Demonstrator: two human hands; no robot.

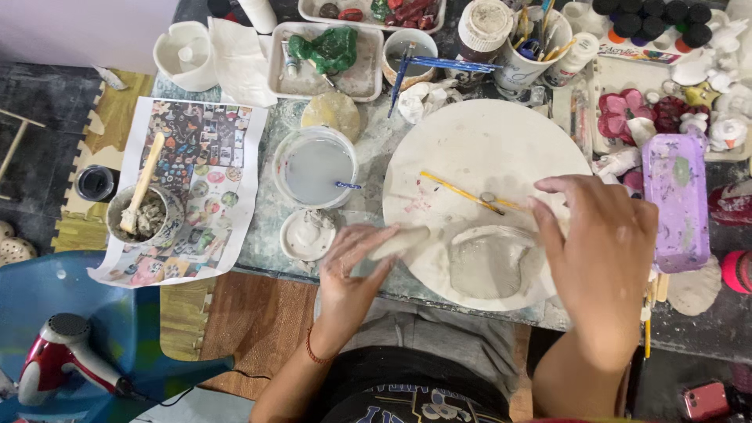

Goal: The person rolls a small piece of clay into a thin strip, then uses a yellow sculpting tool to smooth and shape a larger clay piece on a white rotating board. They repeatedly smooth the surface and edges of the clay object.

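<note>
My left hand (352, 266) is closed around a pale, clay-smeared tool (401, 242) whose tip points right toward a flat grey clay slab (487, 266). The slab lies on the near part of a round white board (478, 149). My right hand (599, 251) hovers over the slab's right edge, fingers curled and apart, touching or just above the clay; I cannot tell which. A thin yellow brush (462, 193) lies across the board just beyond the slab.
A bowl of cloudy water (316, 166) and a small white dish (307, 234) sit left of the board. Farther left a cup with a wooden stick (143, 211) stands on a printed sheet (200, 157). Brush jars (533, 47), a green figure in a tray (329, 48) and a purple tray (677, 200) crowd the back and right.
</note>
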